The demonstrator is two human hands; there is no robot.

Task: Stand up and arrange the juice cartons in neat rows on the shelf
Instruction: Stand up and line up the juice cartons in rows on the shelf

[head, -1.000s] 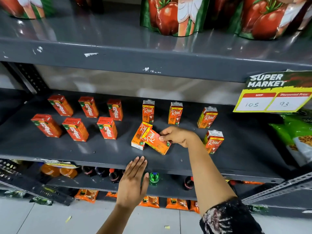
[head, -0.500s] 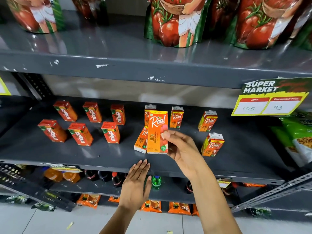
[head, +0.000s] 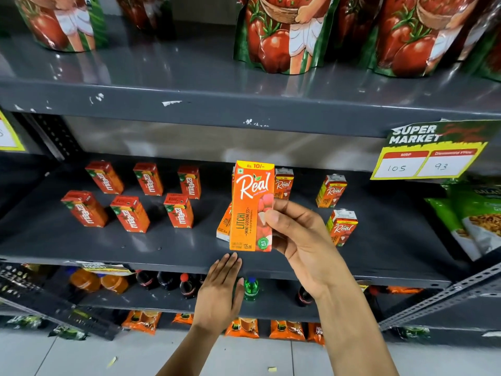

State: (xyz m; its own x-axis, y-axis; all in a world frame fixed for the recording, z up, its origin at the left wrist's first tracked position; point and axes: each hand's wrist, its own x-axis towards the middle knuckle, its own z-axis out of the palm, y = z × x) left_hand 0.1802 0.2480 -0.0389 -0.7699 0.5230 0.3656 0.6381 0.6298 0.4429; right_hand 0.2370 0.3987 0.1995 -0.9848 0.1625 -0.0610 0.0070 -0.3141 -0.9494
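My right hand (head: 301, 240) grips an orange Real litchi carton (head: 250, 206), held upright in front of the grey middle shelf (head: 135, 251). Behind it another Real carton (head: 224, 225) leans tilted on the shelf. Three more Real cartons stand upright: one at the back (head: 283, 184), one back right (head: 331, 190), one front right (head: 342, 227). Several red Maaza cartons (head: 179, 210) stand in two rows at the left. My left hand (head: 221, 293) is flat and empty, fingertips at the shelf's front edge.
Tomato-print pouches (head: 282, 33) stand on the upper shelf. A yellow price tag (head: 431, 153) hangs at the right, above green snack bags (head: 477, 213). Soda bottles (head: 187, 284) and orange packets (head: 241, 327) fill the lower shelves. A slanted metal rail (head: 444, 297) juts out lower right.
My right hand lifted the Real carton off the shelf, turned it upright and brought it closer to the camera. My left hand stayed by the shelf edge.
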